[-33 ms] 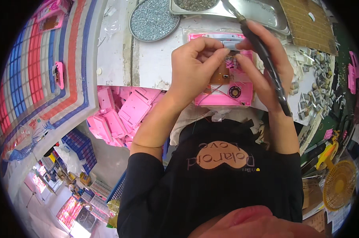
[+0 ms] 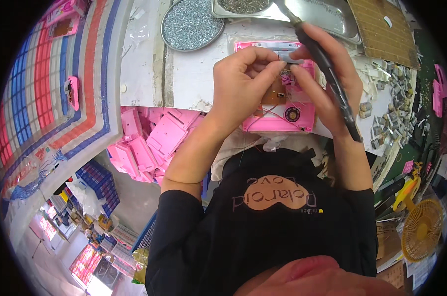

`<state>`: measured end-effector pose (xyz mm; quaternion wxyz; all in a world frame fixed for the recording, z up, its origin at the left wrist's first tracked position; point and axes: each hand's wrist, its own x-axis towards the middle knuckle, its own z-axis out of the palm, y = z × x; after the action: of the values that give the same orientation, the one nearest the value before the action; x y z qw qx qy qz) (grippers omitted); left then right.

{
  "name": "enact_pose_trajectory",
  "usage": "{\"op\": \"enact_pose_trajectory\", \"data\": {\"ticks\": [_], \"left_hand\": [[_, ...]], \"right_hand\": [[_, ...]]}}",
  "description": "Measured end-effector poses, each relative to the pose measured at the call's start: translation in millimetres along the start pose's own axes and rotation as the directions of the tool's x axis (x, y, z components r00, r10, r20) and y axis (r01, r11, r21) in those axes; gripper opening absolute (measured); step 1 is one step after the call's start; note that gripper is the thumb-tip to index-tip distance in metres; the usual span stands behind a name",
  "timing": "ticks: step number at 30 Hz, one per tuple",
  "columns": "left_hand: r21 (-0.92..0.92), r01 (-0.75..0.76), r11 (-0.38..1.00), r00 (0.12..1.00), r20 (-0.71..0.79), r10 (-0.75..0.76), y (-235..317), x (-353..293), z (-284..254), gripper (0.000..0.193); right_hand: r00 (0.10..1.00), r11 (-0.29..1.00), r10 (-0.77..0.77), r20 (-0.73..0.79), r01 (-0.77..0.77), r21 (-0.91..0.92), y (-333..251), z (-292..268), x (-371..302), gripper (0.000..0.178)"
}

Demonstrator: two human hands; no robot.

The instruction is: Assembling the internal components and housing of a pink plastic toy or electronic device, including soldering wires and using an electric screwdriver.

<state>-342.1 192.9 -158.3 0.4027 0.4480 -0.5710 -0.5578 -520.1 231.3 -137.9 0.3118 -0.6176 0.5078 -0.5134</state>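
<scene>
The person appears to be seating or joining a small part, perhaps wiring, inside a shallow, bright-pink plastic casing (image 2: 306, 124), which lies on the white surface (image 2: 191, 74) straight ahead. The left hand (image 2: 240, 81) has its thumb and forefinger drawn nearly together beside a smooth, grey-blue part (image 2: 285, 55) near the casing's far edge; whether they grip anything cannot be told. The right hand (image 2: 350, 81) is curled around a long, black-handled tool with a metal shaft (image 2: 338, 89), its lower fingertips reaching toward the left ones. The next move seems to call for holding the tiny work steady, keeping clear of the thin wires by the flat brown board (image 2: 272, 94).

Compared with the earlier frame, the right hand and tool have shifted slightly left, bringing its fingertips nearer the left hand's; the casing has stayed put.
</scene>
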Motion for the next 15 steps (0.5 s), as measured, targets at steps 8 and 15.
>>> {"op": "enact_pose_trajectory", "data": {"ticks": [8,15], "left_hand": [[0.119,0.019,0.993,0.998,0.065,-0.027,4,-1,-10,0.011],[-0.065,0.108,0.992,0.993,0.059,-0.104,-4,1,-17,0.013]], "right_hand": [[0.999,0.998,0.042,0.009,-0.041,-0.056,0,16,11,0.059],[0.997,0.979,-0.069,-0.035,0.061,-0.196,6,19,4,0.059]]}}
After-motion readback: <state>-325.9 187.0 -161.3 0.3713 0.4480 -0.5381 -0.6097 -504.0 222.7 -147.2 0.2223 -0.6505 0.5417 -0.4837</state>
